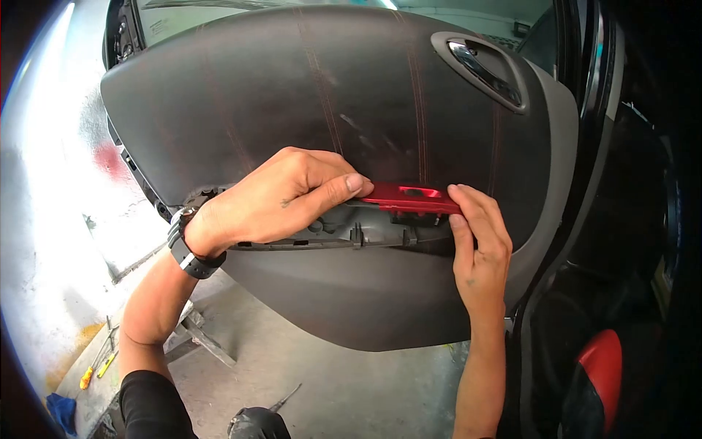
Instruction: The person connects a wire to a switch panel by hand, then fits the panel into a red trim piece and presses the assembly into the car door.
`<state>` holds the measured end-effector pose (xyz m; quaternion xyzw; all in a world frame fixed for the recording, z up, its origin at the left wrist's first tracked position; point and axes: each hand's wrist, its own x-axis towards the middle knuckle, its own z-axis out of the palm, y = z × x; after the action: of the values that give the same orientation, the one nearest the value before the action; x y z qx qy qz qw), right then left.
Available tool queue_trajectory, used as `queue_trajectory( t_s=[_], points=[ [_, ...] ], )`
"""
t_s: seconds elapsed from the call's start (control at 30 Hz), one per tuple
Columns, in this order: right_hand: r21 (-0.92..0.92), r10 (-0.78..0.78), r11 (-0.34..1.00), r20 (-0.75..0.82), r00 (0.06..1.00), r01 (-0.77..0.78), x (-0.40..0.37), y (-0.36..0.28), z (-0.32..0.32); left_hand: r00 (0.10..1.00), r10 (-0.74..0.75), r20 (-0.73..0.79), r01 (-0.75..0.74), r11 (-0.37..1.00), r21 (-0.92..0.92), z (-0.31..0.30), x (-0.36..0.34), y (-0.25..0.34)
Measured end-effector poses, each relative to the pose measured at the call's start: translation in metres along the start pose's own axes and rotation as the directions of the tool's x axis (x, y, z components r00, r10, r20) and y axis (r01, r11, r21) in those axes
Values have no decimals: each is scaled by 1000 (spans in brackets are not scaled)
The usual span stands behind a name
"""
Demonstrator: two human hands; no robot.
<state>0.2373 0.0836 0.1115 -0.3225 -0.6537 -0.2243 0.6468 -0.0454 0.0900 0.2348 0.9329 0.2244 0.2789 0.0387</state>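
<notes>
Between my hands is a red trim panel with a rectangular cut-out, held just above the armrest opening of a dark car door panel. My left hand, with a watch on its wrist, pinches the panel's left end between thumb and fingers. At the right end, my right hand grips it with thumb and fingertips. Below the red panel the grey armrest recess shows clips and ribs. Part of the recess lies hidden behind my left hand.
A chrome door handle sits at the upper right of the door. Screwdrivers and a blue cloth lie on a surface at lower left. A power tool is at the bottom. The dark car body stands right.
</notes>
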Motion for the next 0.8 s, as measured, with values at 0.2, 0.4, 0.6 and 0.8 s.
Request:
queue_trajectory(
  t_s=[0.2,0.4,0.6,0.8],
  points=[
    [41,-45,998,46,998,43,5,9,-7,1000,17,-14,-16,992,122,2,-3,11],
    [65,-22,998,-25,999,24,-4,10,3,990,135,-41,-122,965,233,7,-2,12],
    [196,106,976,-26,994,-99,-15,10,-1,945,314,-94,-249,875,416,40,10,20],
    [183,224,965,-186,957,-190,-21,30,-27,963,202,-179,-130,928,348,45,20,24]
  ],
)
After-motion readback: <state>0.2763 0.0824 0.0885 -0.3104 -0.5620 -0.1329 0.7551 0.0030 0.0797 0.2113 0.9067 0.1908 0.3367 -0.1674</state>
